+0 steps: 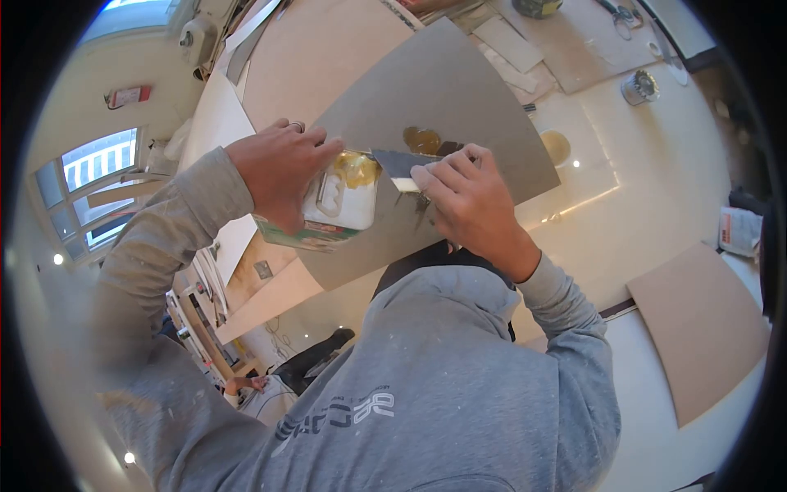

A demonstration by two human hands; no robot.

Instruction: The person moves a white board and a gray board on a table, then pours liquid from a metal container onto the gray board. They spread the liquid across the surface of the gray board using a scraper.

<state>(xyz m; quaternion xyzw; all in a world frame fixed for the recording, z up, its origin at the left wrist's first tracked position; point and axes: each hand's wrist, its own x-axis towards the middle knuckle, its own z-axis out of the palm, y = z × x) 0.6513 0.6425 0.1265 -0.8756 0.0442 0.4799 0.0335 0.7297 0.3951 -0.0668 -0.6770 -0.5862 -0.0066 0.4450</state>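
Note:
My left hand [283, 168] grips a white can with a green base [336, 209], tilted on its side, its open mouth showing yellowish paste [358, 168]. A flat metal putty knife [398, 164] is in my right hand [463, 205], its blade right at the can's mouth. Both hands hover over a large grey tile [459, 98] lying on the floor. A dab of yellow-brown paste [422, 139] sits on the tile just beyond the blade. My grey sweatshirt fills the lower part of the view.
A glossy cream floor [656, 189] lies to the right with a beige board [705, 328] on it. A small round tin [639, 86] and a yellow stain [555, 146] lie beyond the tile. Cardboard sheets [320, 49] cover the far floor. A window [98, 184] is at left.

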